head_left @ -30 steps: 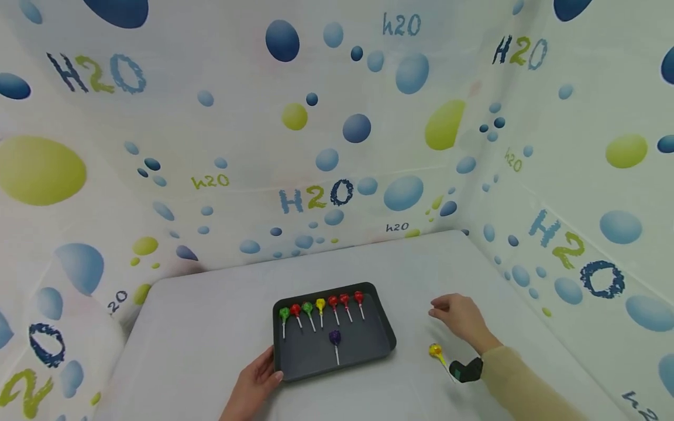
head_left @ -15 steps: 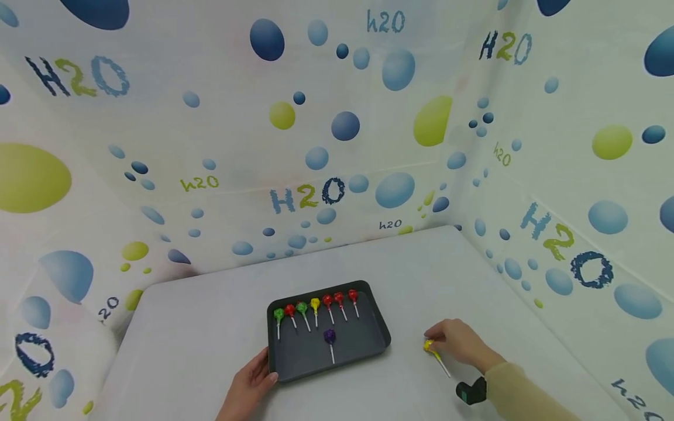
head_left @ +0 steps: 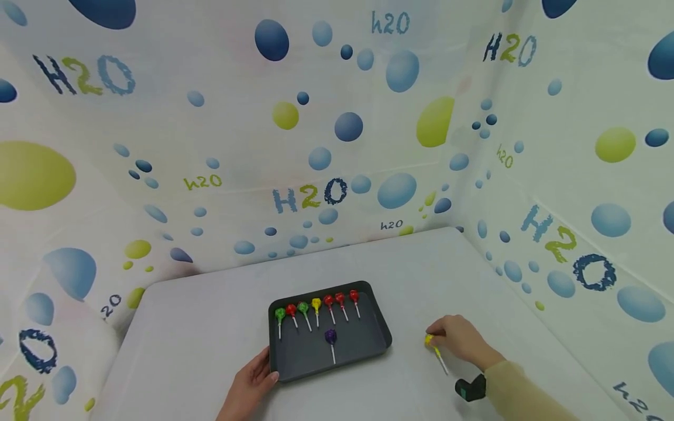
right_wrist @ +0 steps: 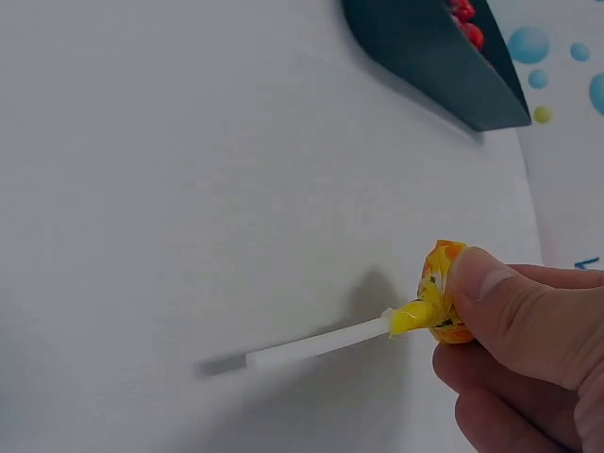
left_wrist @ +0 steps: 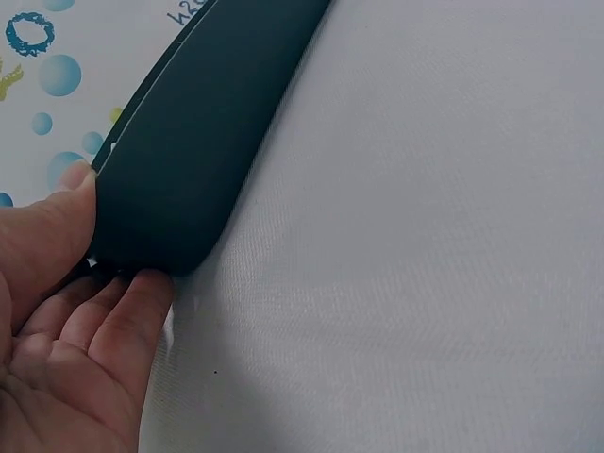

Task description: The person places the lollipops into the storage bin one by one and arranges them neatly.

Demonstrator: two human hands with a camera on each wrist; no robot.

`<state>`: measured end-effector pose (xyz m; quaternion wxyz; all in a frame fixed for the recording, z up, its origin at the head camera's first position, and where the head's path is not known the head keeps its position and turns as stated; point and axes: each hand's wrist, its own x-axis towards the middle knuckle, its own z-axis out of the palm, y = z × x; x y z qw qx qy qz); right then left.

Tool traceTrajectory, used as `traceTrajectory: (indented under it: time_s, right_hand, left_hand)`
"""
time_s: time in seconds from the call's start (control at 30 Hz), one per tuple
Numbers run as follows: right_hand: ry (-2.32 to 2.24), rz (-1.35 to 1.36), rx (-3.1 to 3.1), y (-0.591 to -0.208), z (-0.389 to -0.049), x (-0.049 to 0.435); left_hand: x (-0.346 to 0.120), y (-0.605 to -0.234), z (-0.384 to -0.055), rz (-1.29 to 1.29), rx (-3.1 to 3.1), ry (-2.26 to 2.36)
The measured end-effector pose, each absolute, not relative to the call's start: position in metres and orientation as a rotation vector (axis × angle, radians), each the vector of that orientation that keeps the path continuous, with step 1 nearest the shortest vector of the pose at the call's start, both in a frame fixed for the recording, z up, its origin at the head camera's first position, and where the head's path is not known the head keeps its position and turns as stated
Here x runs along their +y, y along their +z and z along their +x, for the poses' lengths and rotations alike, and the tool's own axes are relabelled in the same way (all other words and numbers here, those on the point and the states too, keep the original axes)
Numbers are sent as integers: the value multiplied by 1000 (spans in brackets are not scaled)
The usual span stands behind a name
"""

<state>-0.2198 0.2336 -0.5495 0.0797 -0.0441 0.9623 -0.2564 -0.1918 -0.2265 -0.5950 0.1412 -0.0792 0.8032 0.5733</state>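
Note:
My right hand (head_left: 463,340) pinches a yellow-wrapped lollipop (right_wrist: 437,300) by its head, right of the tray. The white stick (right_wrist: 321,344) points down and away from the fingers, close over the table. My left hand (head_left: 251,383) grips the near left corner of a dark grey tray (head_left: 300,368), thumb on the rim and fingers beneath, as the left wrist view shows. Inside the tray, a row of green, red and yellow lollipops (head_left: 316,304) lies along the far side. A single purple lollipop (head_left: 330,337) lies below that row.
White cloth covers the table (head_left: 200,327). Behind it and on both sides hang white sheets (head_left: 237,117) printed with blue and green bubbles and "H2O". A black wrist strap piece (head_left: 471,388) sits under my right sleeve (head_left: 518,389).
My right hand has come down onto the yellow lollipop, pinched its head and raised it slightly. The left hand keeps its hold on the tray. The head view has shifted a little.

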Motion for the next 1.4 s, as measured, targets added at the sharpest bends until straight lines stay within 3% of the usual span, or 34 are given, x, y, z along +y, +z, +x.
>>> traceTrajectory:
  time_s: [0.27,0.5,0.7,0.93,1.4]
  right_hand:
    - [-799,-188,2975,-514,-245,207]
    - [-829,-298,2989,-500,-267,132]
    - [-851,-530,2966,-512,-268,60]
    - [-781,-546,2964,-534,-259,-1]
    - [-422,-528,3063,-554,-248,-33]
  left_hand:
    - [-227,-592,-191,-217,2333,1637]
    - [-229,-593,-189,-184,2335,1684]
    - [-229,-593,-186,-161,2329,1731]
    - [-230,-592,-185,-141,2340,1745]
    - [-230,-590,-182,-156,2272,1821]
